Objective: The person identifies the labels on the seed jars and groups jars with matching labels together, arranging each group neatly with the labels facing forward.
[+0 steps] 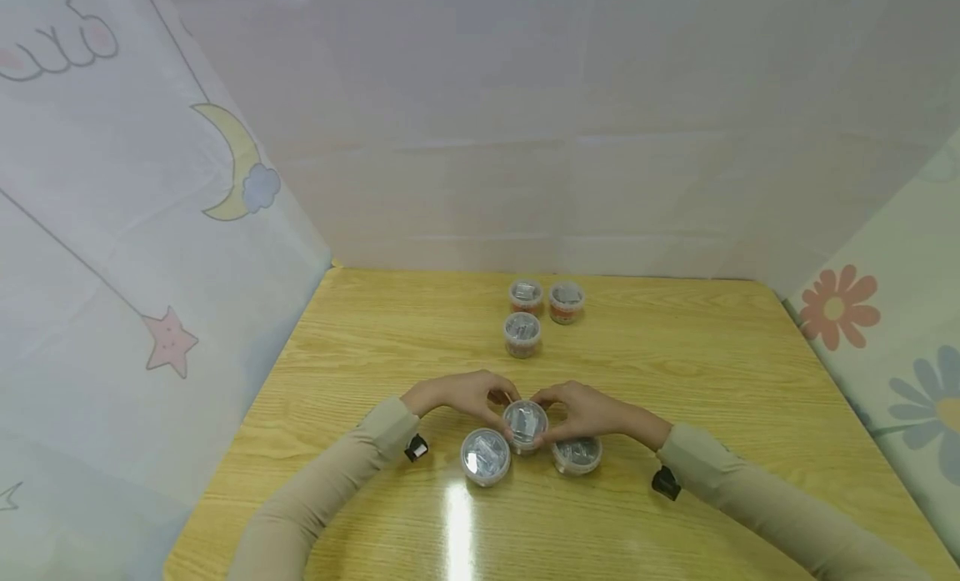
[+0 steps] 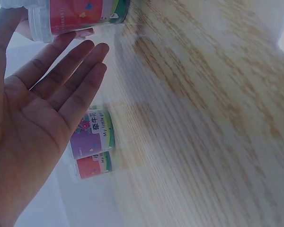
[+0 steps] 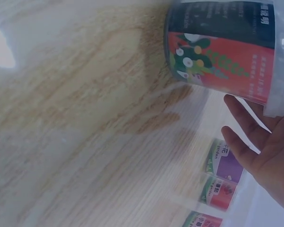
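A round clear-lidded tub stands between both hands in the head view. My left hand grips its lid edge from the left, thumb in front and finger behind. From the other side my right hand holds the same lid with thumb and fingers. Close by at front left stands a second lidded tub. A third tub sits partly under my right hand. In the left wrist view a red-labelled tub shows beside the thumb and the extended other fingers. A large red-and-dark-labelled tub covers part of the right hand in the right wrist view.
Farther back on the wooden table three more tubs are grouped: a near one, and a left one and right one behind. Light fabric walls surround the table. Small black devices hang at both wrists.
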The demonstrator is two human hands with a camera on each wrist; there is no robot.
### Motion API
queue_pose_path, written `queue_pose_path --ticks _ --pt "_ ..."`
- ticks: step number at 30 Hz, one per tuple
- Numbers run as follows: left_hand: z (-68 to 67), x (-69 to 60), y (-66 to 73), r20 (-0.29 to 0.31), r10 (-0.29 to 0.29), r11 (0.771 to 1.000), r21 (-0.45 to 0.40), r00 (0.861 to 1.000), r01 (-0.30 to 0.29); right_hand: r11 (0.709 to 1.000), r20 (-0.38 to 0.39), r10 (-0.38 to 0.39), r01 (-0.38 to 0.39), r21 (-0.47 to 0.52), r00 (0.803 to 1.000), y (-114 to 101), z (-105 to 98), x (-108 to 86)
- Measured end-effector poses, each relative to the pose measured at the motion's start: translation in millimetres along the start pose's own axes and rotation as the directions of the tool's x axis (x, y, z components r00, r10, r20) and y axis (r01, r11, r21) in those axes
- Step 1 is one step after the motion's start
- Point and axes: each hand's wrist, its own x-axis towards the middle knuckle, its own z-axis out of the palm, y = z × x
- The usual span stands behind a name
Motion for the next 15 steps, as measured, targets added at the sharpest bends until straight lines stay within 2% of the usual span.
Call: queue_pose_path --ticks 7,15 --pt "1.1 0.8 -3.0 -0.027 0.006 0.999 -0.047 1.0 -0.007 1.0 -0.029 -0.026 0.026 0.009 0.999 5.1 3.4 1.0" --pt "-0.9 0.1 -2.8 -0.071 -0.004 0.996 -0.087 0.997 -0.002 1.0 -0.069 0.012 -0.013 -0.012 0.998 5.3 -0.5 -0.3"
